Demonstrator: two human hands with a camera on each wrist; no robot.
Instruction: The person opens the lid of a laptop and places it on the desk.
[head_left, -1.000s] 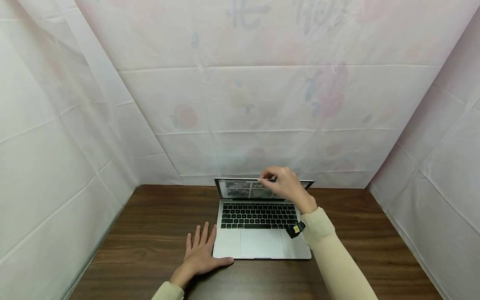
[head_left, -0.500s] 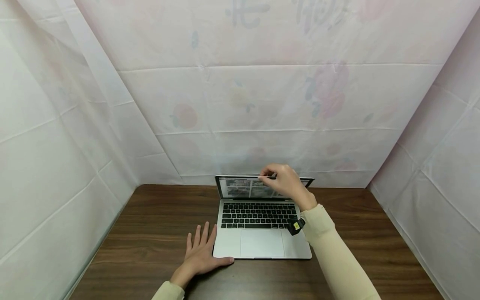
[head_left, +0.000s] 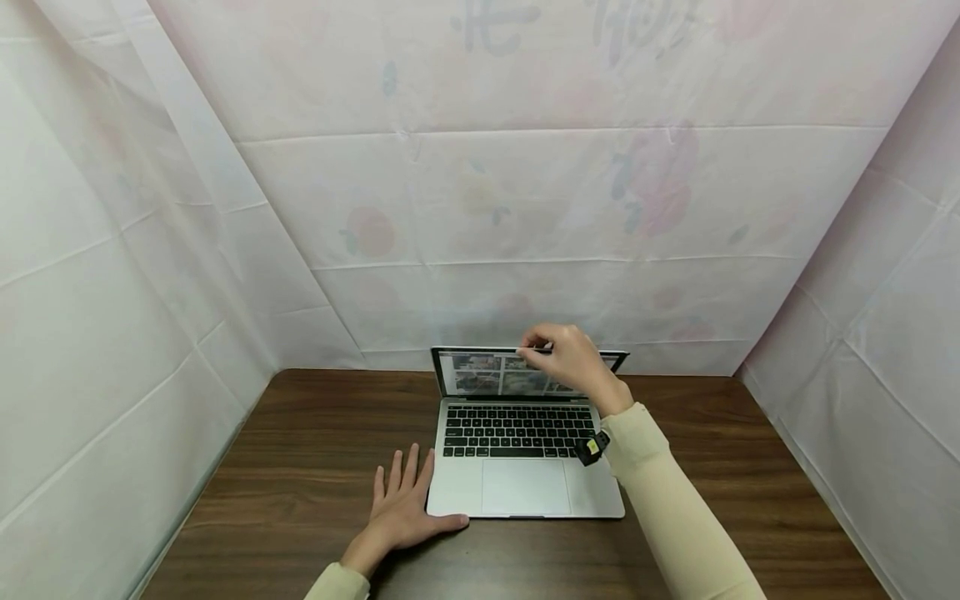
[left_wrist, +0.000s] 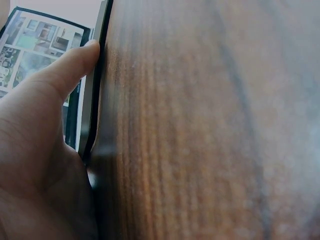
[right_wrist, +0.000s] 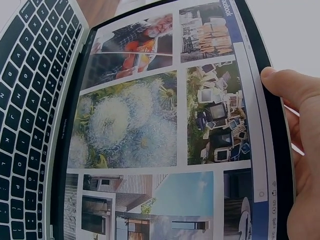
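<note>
A silver laptop [head_left: 525, 487] lies on the wooden table with its lid raised and its screen [right_wrist: 130, 120] lit with several pictures. My right hand [head_left: 566, 362] pinches the top edge of the lid, thumb on the screen side and fingers behind, as the right wrist view shows. Beside the laptop's front left corner, my left hand [head_left: 405, 508] lies flat with its fingers spread on the table. Its thumb [left_wrist: 70, 67] rests against the front edge of the laptop base. The black keyboard [head_left: 517, 432] shows between the hands.
The dark wooden table [head_left: 300, 483] carries the laptop near its middle. A pale printed cloth [head_left: 480, 208] hangs behind the table, close to the lid, and white cloths [head_left: 112, 333] hang along both sides. A small black camera [head_left: 591, 448] sits at the right wrist.
The lid has tilted further up and back with my right hand holding its edge, so more of the screen shows. My left hand has stayed in place.
</note>
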